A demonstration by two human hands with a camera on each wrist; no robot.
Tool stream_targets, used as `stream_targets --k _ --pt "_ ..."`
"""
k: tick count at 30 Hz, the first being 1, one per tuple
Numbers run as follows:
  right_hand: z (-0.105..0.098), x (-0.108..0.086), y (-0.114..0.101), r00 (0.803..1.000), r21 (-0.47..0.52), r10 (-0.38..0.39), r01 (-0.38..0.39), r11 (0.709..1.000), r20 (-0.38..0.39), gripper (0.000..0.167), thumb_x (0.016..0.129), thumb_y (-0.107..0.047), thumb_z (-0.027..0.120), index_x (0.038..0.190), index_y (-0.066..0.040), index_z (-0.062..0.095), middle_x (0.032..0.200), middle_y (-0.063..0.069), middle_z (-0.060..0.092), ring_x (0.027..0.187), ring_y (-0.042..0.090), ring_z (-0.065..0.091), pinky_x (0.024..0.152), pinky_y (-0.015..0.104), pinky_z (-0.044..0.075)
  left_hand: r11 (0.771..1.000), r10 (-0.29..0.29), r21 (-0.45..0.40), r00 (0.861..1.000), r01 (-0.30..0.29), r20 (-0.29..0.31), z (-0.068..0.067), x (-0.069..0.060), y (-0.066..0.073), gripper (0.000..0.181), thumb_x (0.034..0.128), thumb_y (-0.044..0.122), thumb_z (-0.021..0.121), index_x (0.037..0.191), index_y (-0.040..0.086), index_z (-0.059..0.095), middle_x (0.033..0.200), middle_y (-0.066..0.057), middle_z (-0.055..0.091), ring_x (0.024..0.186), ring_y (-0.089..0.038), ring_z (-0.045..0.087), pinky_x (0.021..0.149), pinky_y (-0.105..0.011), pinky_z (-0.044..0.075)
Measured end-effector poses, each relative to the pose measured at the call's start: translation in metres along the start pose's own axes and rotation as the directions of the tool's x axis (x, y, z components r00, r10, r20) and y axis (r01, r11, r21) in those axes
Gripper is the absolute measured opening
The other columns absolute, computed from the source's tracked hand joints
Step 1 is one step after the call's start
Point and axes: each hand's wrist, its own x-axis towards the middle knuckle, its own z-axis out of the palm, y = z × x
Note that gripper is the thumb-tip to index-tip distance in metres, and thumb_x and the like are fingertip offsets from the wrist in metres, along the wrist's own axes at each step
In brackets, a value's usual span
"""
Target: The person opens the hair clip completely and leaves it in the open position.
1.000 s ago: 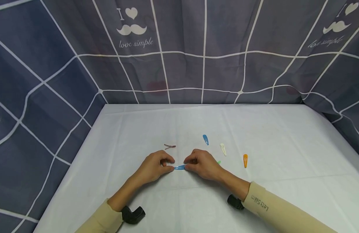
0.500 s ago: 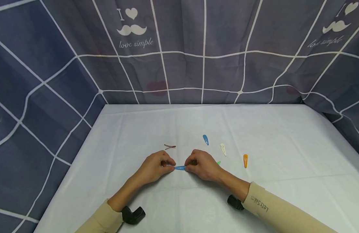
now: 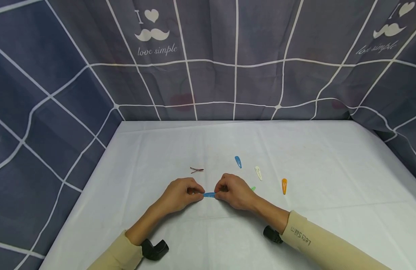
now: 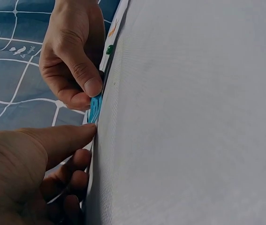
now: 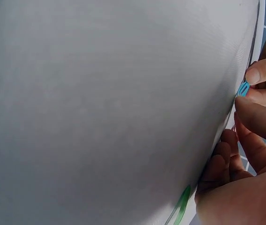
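Note:
A blue snap hair clip (image 3: 209,195) is held level between both hands, low over the white tabletop. My left hand (image 3: 181,194) pinches its left end between thumb and fingers. The right hand (image 3: 235,191) pinches the other end the same way. In the left wrist view the clip (image 4: 95,108) shows as a short blue strip between the two thumbs. The right wrist view has its slotted blue middle (image 5: 243,89) between the fingertips. Both ends of the clip are hidden by the fingers.
Beyond the hands lie a brown hair clip (image 3: 196,170) with its arms spread, another blue clip (image 3: 238,162) and a pale clip (image 3: 258,173). An orange clip (image 3: 284,186) lies to the right. A green clip (image 5: 183,206) is partly hidden behind the right hand.
The blue clip's two parts looked spread apart earlier and now appear closer together. My left hand has shifted very slightly right; the right hand has hardly moved.

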Motion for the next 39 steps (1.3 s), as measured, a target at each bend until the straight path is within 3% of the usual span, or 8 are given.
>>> stream_targets --k 19,28,39 --pt "0.0 -0.001 0.001 1.0 0.028 -0.006 0.006 1.0 0.015 0.004 0.084 -0.009 0.075 0.086 -0.01 0.079 0.08 -0.009 0.055 0.074 0.009 0.051 0.068 0.028 0.044 1.0 -0.026 0.009 1.0 0.026 0.005 0.002 0.0 -0.001 0.006 0.0829 0.016 0.078 0.085 0.022 0.077 0.072 0.017 0.057 0.067 -0.004 0.051 0.061 -0.027 0.044" --pt "-0.001 -0.001 0.002 0.999 0.077 0.006 -0.008 0.997 0.036 0.005 0.085 -0.009 0.075 0.086 -0.01 0.079 0.08 -0.008 0.056 0.074 0.01 0.052 0.067 0.028 0.044 0.999 -0.033 0.007 0.999 0.033 0.012 0.002 0.0 -0.002 0.005 0.0833 0.021 0.077 0.085 0.017 0.077 0.073 0.017 0.058 0.069 -0.005 0.052 0.063 -0.026 0.044" --pt "-0.01 -0.001 0.005 0.998 0.23 -0.034 0.019 0.973 0.062 0.006 0.087 -0.009 0.074 0.088 -0.01 0.079 0.082 -0.006 0.064 0.078 0.012 0.055 0.071 0.026 0.045 0.994 -0.034 -0.1 0.999 0.038 0.032 0.0 0.003 -0.004 0.005 0.0887 0.02 0.074 0.087 0.015 0.074 0.076 0.011 0.061 0.068 -0.007 0.055 0.063 -0.026 0.046"
